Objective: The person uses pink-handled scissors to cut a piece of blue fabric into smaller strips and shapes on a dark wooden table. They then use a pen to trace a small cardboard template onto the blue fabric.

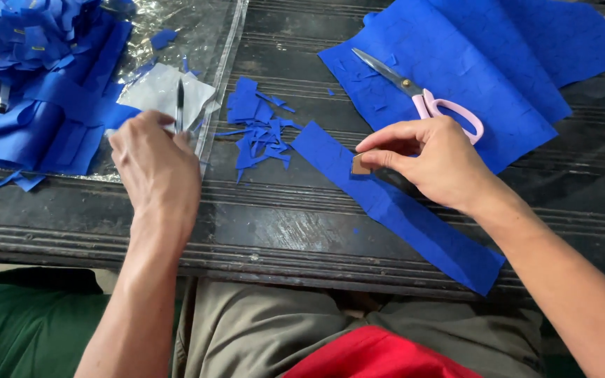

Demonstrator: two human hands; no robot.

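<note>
Currently the left hand is closed around a dark pen, whose shaft rises out of the top of the fist. Just beyond that hand lies a pale sheet on a clear plastic bag, and to its outer side sits a heap of blue fabric pieces with a second pen-like object half buried in it.

The right hand pinches a small brown tab between thumb and fingertips; the remaining fingers are curled in. The tab sits at the edge of a long blue strip, which lies flat on the dark, grooved bench and runs diagonally from between the two hands to a point below the right wrist. Whether the tab presses onto the strip cannot be determined.

Between the hands, slightly beyond them, lies a loose cluster of blue offcuts. Beyond the right hand, a large blue sheet is spread across the bench, and scissors with pink handles rest on it, blades closed, handles just beside the right hand's knuckles.

The two hands are well apart, each occupied with its own item.
</note>
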